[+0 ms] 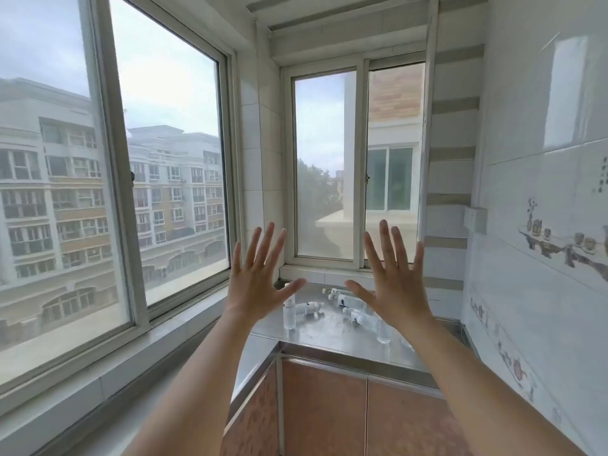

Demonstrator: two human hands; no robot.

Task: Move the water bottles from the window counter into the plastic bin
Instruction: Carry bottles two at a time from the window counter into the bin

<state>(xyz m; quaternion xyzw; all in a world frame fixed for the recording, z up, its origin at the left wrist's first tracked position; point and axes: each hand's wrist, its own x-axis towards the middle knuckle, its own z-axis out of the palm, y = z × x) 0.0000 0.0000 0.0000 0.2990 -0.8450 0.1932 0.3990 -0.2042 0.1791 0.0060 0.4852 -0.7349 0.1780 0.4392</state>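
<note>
Raised in front of the counter (332, 337), left hand (255, 287) and right hand (396, 287), fingers spread wide and straight, nothing held. On the counter behind them, water bottles (353, 302): one upright bottle (289, 312) toward its left edge, others lying on their sides mid-counter. Beyond the counter, the window (357, 166).

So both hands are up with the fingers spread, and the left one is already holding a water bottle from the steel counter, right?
Not quite. In the head view the left hand holds nothing; like the right hand it is raised with fingers spread and empty. The water bottles are all on the steel counter beyond the hands, one upright bottle standing and others lying down.
</note>
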